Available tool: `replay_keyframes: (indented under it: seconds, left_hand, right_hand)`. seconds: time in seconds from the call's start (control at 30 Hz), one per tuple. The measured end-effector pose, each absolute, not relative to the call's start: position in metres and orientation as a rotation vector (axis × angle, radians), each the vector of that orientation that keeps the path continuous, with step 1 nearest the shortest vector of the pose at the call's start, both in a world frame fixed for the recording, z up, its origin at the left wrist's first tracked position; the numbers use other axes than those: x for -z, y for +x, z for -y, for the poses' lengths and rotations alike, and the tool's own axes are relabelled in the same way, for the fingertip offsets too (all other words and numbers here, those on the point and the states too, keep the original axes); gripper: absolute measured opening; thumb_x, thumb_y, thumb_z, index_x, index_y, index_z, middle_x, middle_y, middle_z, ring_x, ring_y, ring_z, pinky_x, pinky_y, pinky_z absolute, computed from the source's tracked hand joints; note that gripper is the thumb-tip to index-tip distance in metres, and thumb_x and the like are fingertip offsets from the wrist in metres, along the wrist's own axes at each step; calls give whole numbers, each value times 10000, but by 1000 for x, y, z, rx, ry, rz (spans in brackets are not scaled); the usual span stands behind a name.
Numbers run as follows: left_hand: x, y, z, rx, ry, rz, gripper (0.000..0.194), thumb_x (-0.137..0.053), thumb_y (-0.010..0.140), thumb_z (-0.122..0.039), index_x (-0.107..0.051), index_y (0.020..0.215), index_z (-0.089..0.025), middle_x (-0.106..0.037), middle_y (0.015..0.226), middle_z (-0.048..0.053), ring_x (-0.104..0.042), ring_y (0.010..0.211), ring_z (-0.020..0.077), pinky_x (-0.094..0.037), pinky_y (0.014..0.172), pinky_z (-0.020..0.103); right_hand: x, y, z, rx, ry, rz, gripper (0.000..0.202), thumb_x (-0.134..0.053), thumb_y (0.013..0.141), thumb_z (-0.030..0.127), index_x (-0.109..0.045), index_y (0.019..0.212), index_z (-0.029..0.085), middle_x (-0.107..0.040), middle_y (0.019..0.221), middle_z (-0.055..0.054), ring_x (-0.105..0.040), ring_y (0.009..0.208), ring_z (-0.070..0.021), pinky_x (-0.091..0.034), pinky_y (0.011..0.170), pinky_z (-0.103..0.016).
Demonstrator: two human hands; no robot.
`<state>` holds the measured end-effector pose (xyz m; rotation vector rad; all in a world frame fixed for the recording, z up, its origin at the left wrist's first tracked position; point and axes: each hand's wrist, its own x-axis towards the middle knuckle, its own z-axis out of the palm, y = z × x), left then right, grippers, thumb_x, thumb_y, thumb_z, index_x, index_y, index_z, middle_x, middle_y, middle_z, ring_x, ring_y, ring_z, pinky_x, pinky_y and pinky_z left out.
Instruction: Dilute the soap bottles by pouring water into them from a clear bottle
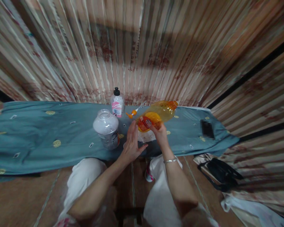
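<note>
Tilted orange-liquid bottle (157,115) in right hand (156,132)

Orange-yellow see-thru bottle (158,115) w/ red-orange label. Clear jar (106,128), whitish inside. Small bottle (116,103): black cap, pink-white label. Bench cloth (38,135) teal w/ yellow round motifs + small white marks. Curtain (142,47) beige-brown striped, reddish floral.

A single head-worn camera looks forward and steeply down from close above the teal cloth (38,135), which spans the mid-frame; the striped curtain (142,47) rises behind it, the person's knees below.
</note>
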<state>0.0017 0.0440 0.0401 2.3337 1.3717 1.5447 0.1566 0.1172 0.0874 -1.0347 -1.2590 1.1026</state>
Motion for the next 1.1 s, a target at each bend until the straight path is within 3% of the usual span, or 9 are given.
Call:
replay_keyframes:
  seconds: [0.2,0.47,0.67,0.93,1.1]
  left_hand:
    - [-45,14,-20,-1533,2254,-1381,1179,-817,821,-296,30,1640,-247,-174,1694,242,-215,1580,381,-343,1220,588]
    - [-64,13,22,-1643,2025,-1497,1168,-817,826,-391,5,1644,-248,-191,1698,214,-245,1574,358,-321,1247,547]
    - [-74,3,59,-1719,1713,-1615,1166,-844,789,-402,-65,1645,-263,-237,1691,182,-248,1577,343,-285,1276,511]
    - [-67,-24,82,-1748,1192,-1706,1202,-914,645,-430,-205,1597,-234,-382,1606,209,-457,1465,369,-435,1183,504]
    - [-63,-40,95,-1752,1026,-1722,1095,-951,554,-439,-377,1460,-218,-566,1393,165,-624,1279,343,-541,1073,470]
  right_hand:
    - [-95,163,-112,-1096,-1046,1282,630,-822,642,604,-655,1101,207,-774,1124,-115,-721,1026,-268,-570,957,-454]
    - [-127,157,-70,-1068,-895,1501,532,-751,733,636,-697,1065,224,-779,1055,-78,-713,997,-258,-560,954,-422]
    - [-135,145,-35,-1090,-819,1758,547,-789,709,623,-716,1084,231,-784,1056,-59,-715,1002,-260,-557,937,-414]
    - [-129,112,-8,-1098,-781,2043,681,-824,653,646,-674,1172,232,-769,1091,-73,-721,1023,-277,-565,916,-415]
    - [-123,101,-7,-1144,-617,2177,622,-729,767,645,-660,1217,222,-749,1159,-94,-706,1082,-281,-547,969,-424]
